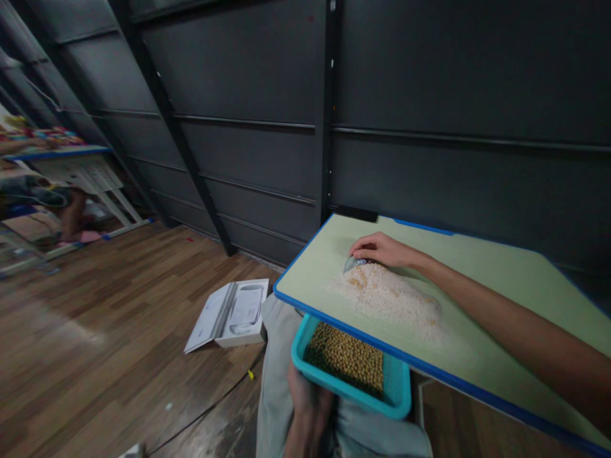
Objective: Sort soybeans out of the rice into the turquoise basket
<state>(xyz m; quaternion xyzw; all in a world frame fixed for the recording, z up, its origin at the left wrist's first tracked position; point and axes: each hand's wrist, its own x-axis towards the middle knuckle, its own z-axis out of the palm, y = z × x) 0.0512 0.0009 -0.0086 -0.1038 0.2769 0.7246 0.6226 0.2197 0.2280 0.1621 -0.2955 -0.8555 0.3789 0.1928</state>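
Observation:
My left hand (308,389) is closed on the near left side of a turquoise plastic basket (403,397), partly hidden beneath it. Soybeans (348,356) lie in the basket, which sits just under the table's front edge. Over the pale green tabletop (496,267), my right hand (382,249) pinches a small see-through piece (350,263) whose kind I cannot make out. Just below those fingers spreads a pile of white rice grains (382,296), with some yellowish beans (359,277) mixed in at its left end.
A dark flat object (357,214) rests at the table's back left corner. On the wooden floor are an opened white box (245,312) and a black cable (214,402). Dark wall panels (248,70) stand behind. Far left, a person's leg (74,213) shows beneath another table (62,152).

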